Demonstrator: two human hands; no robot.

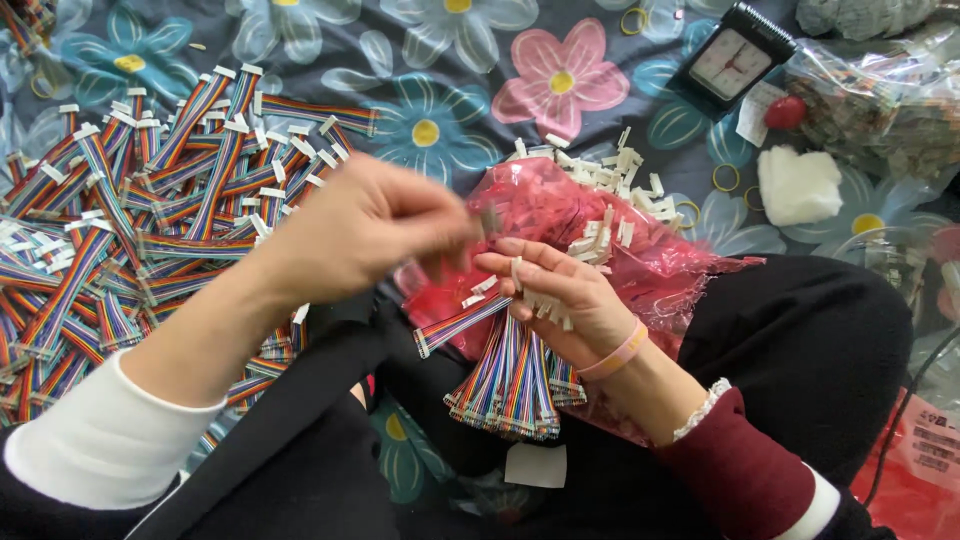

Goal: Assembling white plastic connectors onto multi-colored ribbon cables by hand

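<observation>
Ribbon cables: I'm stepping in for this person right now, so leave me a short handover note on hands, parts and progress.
Left hand: raised and blurred, pinching something small; too blurred to name.
Right hand: holds a fanned bundle of rainbow ribbon cables by their white connectors.
Red plastic bag on the lap, loose white connectors on it.
Large pile of connector-fitted cables lies left on the flowered cloth.
How many remain cannot be told.

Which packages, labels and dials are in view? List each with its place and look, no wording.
Red plastic bag: centre, crumpled, on the lap, white connectors spilling from its top.
Clear plastic bag: top right, crinkled, holding small mixed parts.
Clock: top right, black square case, white dial.
White label: lower right, rectangular, on red plastic.
Blank white tag: bottom centre, below the ribbon cables.
</observation>
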